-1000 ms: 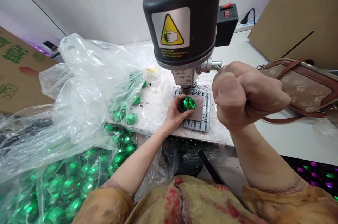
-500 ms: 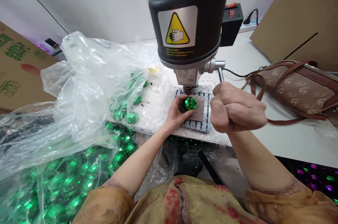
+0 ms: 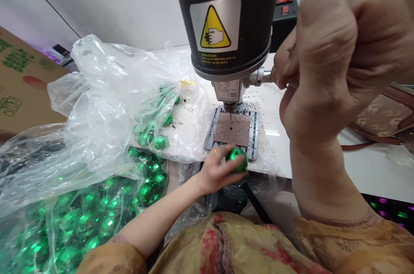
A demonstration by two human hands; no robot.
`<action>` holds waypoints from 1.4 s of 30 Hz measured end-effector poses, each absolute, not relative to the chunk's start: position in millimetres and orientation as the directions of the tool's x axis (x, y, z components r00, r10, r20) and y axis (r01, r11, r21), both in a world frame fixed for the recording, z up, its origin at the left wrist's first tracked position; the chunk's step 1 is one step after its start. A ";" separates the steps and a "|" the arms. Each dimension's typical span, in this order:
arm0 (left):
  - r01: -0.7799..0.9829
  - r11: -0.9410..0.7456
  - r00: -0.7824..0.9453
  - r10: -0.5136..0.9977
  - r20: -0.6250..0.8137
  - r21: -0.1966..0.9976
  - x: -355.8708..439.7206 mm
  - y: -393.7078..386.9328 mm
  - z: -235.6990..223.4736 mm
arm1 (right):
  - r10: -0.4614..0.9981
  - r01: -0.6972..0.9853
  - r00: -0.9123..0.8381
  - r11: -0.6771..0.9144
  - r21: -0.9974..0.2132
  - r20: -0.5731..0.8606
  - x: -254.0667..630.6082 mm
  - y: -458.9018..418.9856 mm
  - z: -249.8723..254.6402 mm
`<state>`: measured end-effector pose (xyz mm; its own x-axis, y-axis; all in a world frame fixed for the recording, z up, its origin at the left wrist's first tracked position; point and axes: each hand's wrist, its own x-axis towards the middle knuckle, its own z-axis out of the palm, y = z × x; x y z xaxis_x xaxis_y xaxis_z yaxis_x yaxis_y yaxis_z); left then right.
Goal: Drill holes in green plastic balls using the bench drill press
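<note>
A small bench drill press with a dark head and a yellow warning label stands on the white table. Under its bit lies a brown pad with a hole on the slotted metal drill table. My left hand holds a green faceted gem at the front edge of that plate, off the pad. My right hand is raised close to the camera, closed in a fist round the press's feed lever.
A clear plastic bag full of green gems spreads over the left, with more gems below the table edge. Cardboard boxes stand left and back right. A brown handbag lies at the right. Dark drill chips speckle the table.
My right hand swung the lever up from low to high, and the bit rose. My left hand pulled the green gem off the pad toward me to the plate's front edge.
</note>
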<state>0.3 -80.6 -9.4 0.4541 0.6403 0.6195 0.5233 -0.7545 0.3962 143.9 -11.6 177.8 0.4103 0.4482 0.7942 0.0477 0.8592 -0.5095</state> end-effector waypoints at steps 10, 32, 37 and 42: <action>0.429 -0.900 0.802 0.417 0.428 0.073 -26.3 -110.4 -7.9 | 0.348 0.038 0.393 0.919 -0.393 0.851 148.7 1.8 170.4; 0.836 0.002 -0.114 0.979 0.170 0.548 -141.8 46.4 36.8 | 0.363 0.049 0.400 0.908 -0.415 0.842 147.0 -3.7 166.7; 0.076 0.049 -0.045 0.998 -0.046 0.996 -92.6 26.3 48.0 | 0.388 0.004 0.398 0.906 -0.424 0.831 146.5 -8.4 166.4; -0.118 0.099 0.061 0.994 -0.092 0.988 -44.4 15.6 38.5 | 0.324 0.074 0.387 0.922 -0.379 0.863 150.2 -3.2 164.4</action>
